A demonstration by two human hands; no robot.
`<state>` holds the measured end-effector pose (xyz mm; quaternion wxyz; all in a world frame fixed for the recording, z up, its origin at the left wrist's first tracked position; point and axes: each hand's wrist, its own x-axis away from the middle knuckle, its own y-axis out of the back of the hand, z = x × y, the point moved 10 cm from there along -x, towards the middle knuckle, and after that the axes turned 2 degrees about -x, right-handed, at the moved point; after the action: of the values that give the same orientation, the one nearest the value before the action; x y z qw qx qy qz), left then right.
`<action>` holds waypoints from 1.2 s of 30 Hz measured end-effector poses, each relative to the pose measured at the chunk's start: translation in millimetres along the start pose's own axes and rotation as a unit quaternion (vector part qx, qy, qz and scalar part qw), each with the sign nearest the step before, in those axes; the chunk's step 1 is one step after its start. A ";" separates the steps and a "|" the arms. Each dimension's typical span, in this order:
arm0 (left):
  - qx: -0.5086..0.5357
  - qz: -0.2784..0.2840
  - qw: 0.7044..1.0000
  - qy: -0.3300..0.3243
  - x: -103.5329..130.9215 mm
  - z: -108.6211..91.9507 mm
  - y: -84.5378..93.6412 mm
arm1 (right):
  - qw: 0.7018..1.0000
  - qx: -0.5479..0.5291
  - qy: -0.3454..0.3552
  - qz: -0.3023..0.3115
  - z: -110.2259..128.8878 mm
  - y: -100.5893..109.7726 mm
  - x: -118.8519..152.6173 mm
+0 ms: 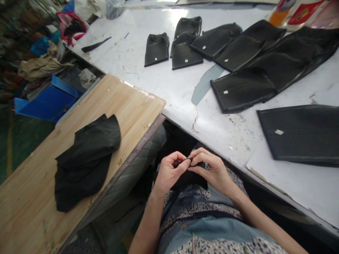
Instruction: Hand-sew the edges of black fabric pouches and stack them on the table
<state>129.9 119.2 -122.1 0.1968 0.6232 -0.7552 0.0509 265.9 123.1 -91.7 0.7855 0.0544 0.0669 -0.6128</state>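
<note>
Above my lap, my left hand (173,169) and my right hand (208,164) meet and pinch the edge of a black fabric piece (189,179). The thumbs and forefingers nearly touch at the pinched spot. Most of the fabric hangs below the fingers onto the patterned apron (196,211); part of it is hidden by my hands. What the fingertips do to the edge is too small to make out. On the wooden board to the left lies a loose pile of black fabric pieces (84,162).
The white table (169,88) holds several flat black pieces with small white labels, such as one at the right (302,135) and a small one (156,49) further back. The wooden board (132,102) adjoins it. A blue box (47,98) stands beyond the board at left.
</note>
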 end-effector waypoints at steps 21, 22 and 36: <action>-0.045 0.002 0.999 0.014 0.9 5.9 -7.9 | 0.972 -0.105 -0.209 0.003 -41.7 3.1 8.2; -0.050 0.002 0.999 0.011 1.4 5.0 -8.7 | 0.968 -0.122 -0.217 0.008 -42.4 1.6 8.0; -0.072 0.010 0.997 -0.001 2.9 4.4 -17.3 | 0.949 -0.187 -0.251 -0.038 -52.6 -2.6 15.8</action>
<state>145.0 111.3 -128.0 0.2403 0.5995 -0.7635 -0.0022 265.2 116.1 -146.2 0.7491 -0.2516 -0.0167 -0.6126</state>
